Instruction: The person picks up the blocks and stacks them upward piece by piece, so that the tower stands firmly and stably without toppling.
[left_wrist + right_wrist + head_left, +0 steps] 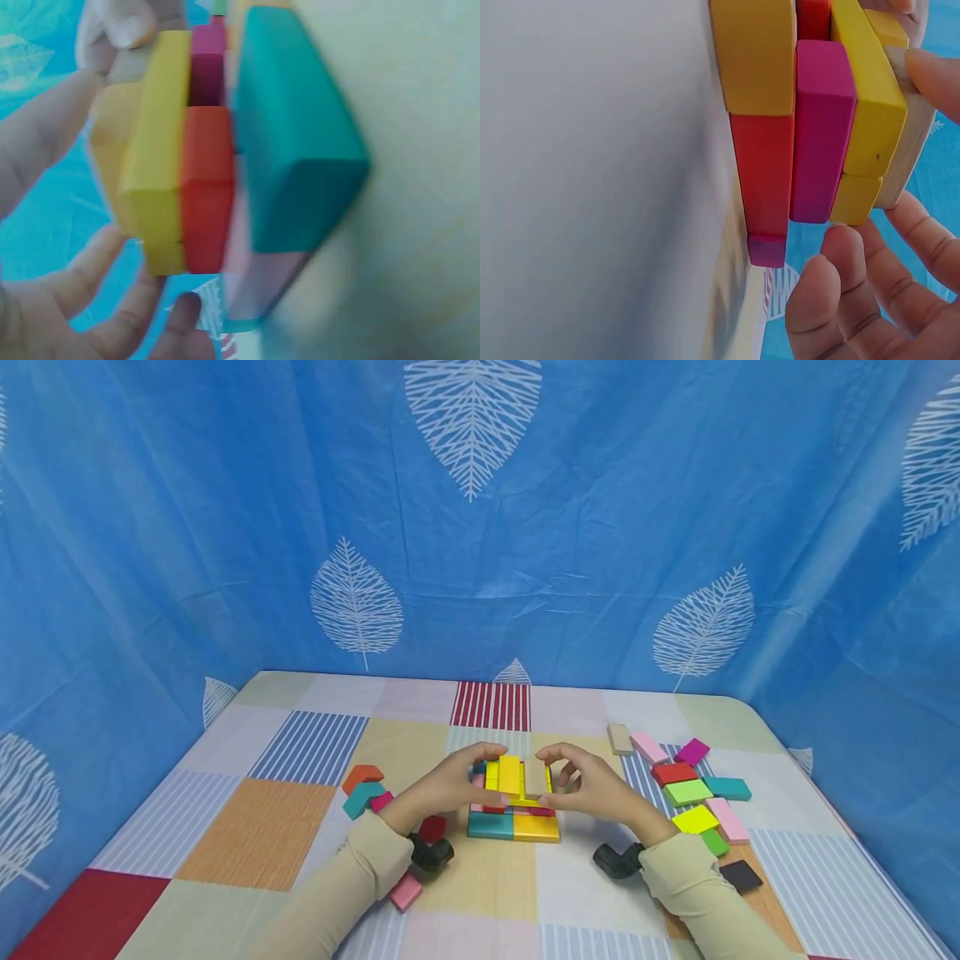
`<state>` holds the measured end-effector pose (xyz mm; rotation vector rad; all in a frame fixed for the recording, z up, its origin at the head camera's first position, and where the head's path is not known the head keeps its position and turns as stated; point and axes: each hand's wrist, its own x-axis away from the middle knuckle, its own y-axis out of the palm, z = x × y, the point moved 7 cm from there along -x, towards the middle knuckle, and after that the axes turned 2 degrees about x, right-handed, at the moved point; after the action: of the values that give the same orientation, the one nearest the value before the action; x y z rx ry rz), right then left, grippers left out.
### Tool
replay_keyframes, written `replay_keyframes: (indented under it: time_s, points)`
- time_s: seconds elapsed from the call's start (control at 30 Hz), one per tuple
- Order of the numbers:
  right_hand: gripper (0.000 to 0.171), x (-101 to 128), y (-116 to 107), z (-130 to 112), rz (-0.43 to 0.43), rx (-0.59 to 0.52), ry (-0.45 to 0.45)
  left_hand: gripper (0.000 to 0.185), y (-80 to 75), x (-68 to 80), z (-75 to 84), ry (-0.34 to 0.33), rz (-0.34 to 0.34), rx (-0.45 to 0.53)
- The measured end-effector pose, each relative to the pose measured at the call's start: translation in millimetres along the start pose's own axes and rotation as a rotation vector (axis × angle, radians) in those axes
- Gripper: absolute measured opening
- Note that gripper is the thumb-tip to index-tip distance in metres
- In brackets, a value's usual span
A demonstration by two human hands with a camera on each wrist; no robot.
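A blue leaf-print curtain (225,527) fills the upper frame, and below it a patchwork-covered desk (262,827) spans the lower half. At lower centre stands the block stack (514,810), several layers of coloured blocks with a teal block (490,825) and an orange-yellow block (537,827) at its base. Loose blocks (693,793) lie scattered at centre right. The left hand (442,785) curls its fingers against the stack's left side; the right hand (592,785) pinches the pale wooden block (535,776) lying on top. I judge the top layer precarious: uneven pressure from either side could slide the yellow blocks (504,775) off and topple the stack.
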<state>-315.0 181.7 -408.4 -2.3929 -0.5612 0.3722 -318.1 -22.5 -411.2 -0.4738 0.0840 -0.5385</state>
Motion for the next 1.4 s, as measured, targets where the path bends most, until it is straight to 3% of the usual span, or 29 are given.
replay_keyframes:
  time_s: [0.27, 0.4, 0.7, 1.4]
  points:
    - [0.065, -1.7, 3.9, -0.8, -0.027, -0.041, 0.016, 0.075, 3.2, -3.4, -4.5, 0.060, 0.008, 0.064]
    - [0.069, -1.2, 5.0, 1.9, -0.044, -0.081, 0.042, 0.076, 2.7, -5.0, -7.5, 0.063, 0.007, 0.087]
    - [0.058, -0.8, 7.2, 4.3, -0.052, -0.108, 0.044, 0.075, 1.8, -7.0, -17.1, 0.059, 0.004, 0.094]
    - [0.064, -1.2, 7.3, 5.1, -0.068, -0.103, 0.068, 0.071, 1.8, -5.7, -16.1, 0.099, -0.027, 0.101]
